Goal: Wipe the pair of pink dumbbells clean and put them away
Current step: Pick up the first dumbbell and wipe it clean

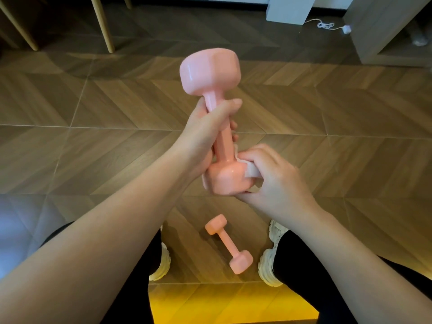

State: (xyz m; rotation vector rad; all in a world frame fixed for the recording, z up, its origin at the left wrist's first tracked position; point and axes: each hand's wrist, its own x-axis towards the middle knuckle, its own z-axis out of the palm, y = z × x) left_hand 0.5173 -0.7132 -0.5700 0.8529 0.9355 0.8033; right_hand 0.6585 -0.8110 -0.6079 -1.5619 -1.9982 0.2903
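My left hand [205,132] grips the handle of a pink dumbbell [210,73], held nearly upright above the floor with one head pointing away from me. My right hand [275,181] holds a white wipe [251,170] pressed against the near head of that dumbbell, fingers curled round the wipe. Most of the wipe is hidden under my fingers. A second pink dumbbell [229,244] lies on the wooden floor between my feet.
My white shoes [271,253] stand on either side of the lying dumbbell. Wooden chair legs [102,24] rise at the back left. A white furniture leg [289,8], a white cable [327,25] and a grey cabinet [385,31] are at the back right.
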